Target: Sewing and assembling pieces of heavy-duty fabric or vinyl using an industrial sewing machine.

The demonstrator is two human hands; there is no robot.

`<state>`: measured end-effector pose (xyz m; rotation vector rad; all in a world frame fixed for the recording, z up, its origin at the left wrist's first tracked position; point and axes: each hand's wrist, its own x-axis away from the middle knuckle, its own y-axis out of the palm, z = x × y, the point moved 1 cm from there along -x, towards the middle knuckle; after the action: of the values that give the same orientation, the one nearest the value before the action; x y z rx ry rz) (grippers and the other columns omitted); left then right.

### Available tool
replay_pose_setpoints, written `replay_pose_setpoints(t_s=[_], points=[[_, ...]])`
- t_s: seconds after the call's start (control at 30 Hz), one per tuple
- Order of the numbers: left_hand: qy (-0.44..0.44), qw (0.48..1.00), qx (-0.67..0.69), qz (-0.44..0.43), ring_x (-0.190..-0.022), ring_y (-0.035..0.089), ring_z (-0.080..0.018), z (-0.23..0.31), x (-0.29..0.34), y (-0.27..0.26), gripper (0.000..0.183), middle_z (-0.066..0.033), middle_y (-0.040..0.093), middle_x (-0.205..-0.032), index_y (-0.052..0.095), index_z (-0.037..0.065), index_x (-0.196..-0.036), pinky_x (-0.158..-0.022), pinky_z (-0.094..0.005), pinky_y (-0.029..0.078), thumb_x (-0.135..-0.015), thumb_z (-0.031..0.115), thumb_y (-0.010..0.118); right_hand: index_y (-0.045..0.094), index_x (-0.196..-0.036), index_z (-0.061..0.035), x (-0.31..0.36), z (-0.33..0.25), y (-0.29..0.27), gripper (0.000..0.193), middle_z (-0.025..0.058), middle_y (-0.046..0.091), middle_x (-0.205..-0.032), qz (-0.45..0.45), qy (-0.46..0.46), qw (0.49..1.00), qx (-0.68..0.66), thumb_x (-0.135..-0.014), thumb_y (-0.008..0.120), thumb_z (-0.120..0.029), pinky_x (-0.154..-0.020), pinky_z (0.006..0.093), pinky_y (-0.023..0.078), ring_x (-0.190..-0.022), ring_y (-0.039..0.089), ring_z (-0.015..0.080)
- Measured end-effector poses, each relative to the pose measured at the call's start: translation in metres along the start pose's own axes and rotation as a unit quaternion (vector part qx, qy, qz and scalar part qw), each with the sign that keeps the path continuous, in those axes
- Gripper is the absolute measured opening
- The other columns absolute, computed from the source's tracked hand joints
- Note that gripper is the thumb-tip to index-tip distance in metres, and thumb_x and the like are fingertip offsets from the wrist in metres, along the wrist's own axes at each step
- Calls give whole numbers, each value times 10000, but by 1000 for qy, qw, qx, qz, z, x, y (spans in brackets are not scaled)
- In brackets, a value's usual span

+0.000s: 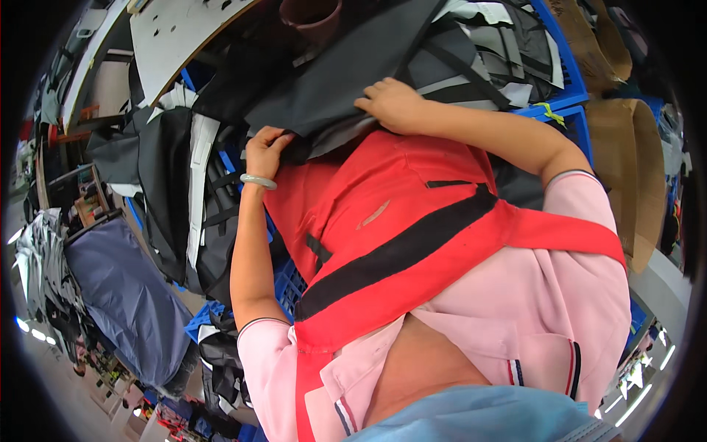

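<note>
A large dark grey fabric piece (331,81) lies over a pile in front of my body, its near edge lifted a little so that a lighter grey underside shows. My left hand (266,151) pinches the left corner of that edge between thumb and fingers. Further right, my right hand (392,105) is bent over the same edge with its fingers curled on the cloth; its thumb is hidden. Below the edge is the red apron (375,214) that I wear, with a black band across it.
Blue plastic crates (578,129) with cut black and white fabric pieces (508,44) stand at the right, beside cardboard boxes (626,177). More black fabric (162,184) hangs at the left. A reddish bucket (313,18) and a white tabletop (173,37) are at the far side.
</note>
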<state>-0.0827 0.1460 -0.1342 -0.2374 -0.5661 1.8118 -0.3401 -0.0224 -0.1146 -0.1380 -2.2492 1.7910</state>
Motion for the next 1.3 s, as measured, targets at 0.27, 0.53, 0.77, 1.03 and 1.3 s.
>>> replay_pose_setpoints(t_s=[0.27, 0.53, 0.77, 1.03, 1.3], points=[[174, 970, -106, 132, -938, 613, -191, 43, -2, -32, 159, -79, 636, -1026, 671, 27, -1009, -879, -299, 469, -852, 42, 648, 646, -1026, -150, 40, 74, -91, 285, 79, 646, -885, 148, 72, 982, 90, -783, 524, -65, -759, 424, 510, -893, 634, 321], [58, 996, 53, -44, -820, 617, -96, 10, -49, 30, 180, -35, 659, -974, 672, 29, -1058, -744, -215, 477, -883, 59, 638, 720, -970, -124, 345, 41, -202, 237, 22, 632, -800, 274, 234, 898, 251, -747, 657, -74, -712, 317, 476, -794, 584, 199], [176, 961, -154, -146, -964, 612, -319, 28, -39, 132, 178, -127, 644, -1022, 692, 76, -988, -851, -376, 489, -855, 160, 610, 474, -1372, -208, 475, 21, 73, 701, 146, 446, -1367, -65, 461, 885, 18, -730, 523, 69, -1056, 424, 348, -1232, 428, 379], [-46, 994, 9, -100, -773, 675, -220, -14, 4, 105, 160, -122, 702, -817, 716, 44, -948, -746, -324, 516, -831, 117, 635, 685, -1022, -61, 318, 77, 134, 240, 143, 689, -804, 3, 329, 901, -284, -830, 542, -51, -712, 357, 512, -787, 682, 277], [-124, 980, 151, -29, -678, 644, -134, -28, -4, 104, 135, -88, 693, -781, 701, -2, -936, -657, -275, 519, -853, 70, 621, 624, -1158, -41, 25, 74, 29, 273, 140, 664, -1108, 157, 156, 922, -319, -928, 549, -166, -900, 300, 467, -1036, 634, 243]])
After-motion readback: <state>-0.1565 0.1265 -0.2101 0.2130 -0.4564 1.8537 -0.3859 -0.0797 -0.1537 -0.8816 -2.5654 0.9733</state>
